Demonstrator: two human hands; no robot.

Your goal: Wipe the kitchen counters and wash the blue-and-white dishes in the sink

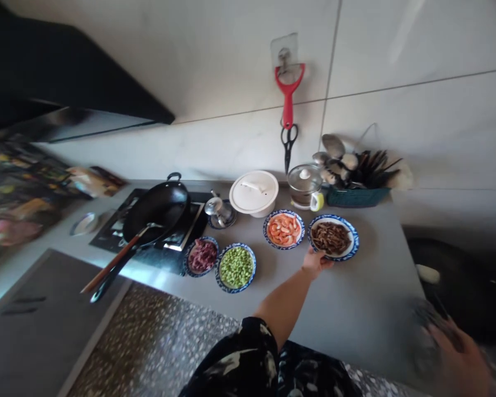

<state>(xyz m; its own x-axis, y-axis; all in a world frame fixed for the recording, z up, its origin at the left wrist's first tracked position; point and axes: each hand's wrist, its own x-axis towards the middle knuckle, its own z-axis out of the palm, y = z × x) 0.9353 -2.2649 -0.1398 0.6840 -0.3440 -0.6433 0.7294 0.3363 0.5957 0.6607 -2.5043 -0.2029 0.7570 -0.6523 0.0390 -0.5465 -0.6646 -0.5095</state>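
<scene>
My left hand (314,262) reaches across the grey counter (355,309) and grips the near rim of a blue-rimmed bowl of brown strips (333,237). Just left of it stands a bowl of pink shrimp (284,229). Further left are a bowl of green beans (236,267) and a bowl of red meat slices (201,256). My right hand (463,361) is blurred at the bottom right, by a dark sink area (467,286). Whether it holds anything cannot be told.
A black wok (157,212) with a long-handled utensil sits on the cooktop (182,231) at left. Behind the bowls are a white lidded pot (254,193), a glass lidded pot (305,186) and a utensil basket (355,187). A red peeler (288,94) and scissors (289,143) hang on the wall.
</scene>
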